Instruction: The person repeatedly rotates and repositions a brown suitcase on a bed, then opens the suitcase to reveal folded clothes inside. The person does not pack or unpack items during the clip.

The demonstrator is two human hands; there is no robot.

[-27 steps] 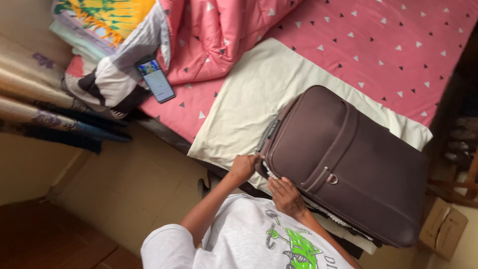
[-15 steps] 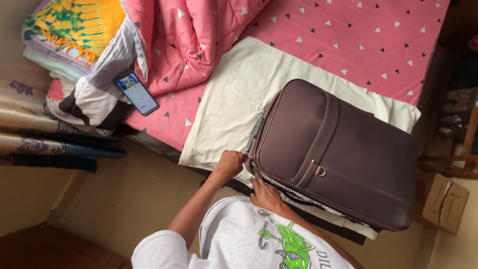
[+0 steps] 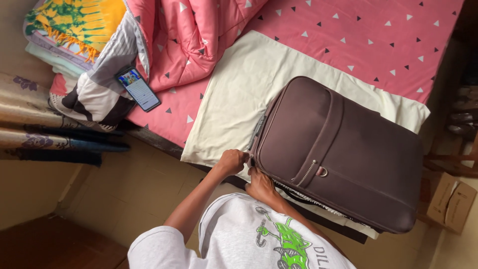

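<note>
The brown suitcase (image 3: 343,149) lies on the bed (image 3: 398,45) at 3 o'clock, part-zipped; the left hand (image 3: 232,162) pinches its corner zipper, the right hand (image 3: 260,185) presses the lid, so closing calls for pulling along the gaping seam.

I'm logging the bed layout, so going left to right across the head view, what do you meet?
Folded yellow and green cloth → phone → left hand at the suitcase corner → right hand → brown suitcase on the cream pillow → cardboard box.
</note>
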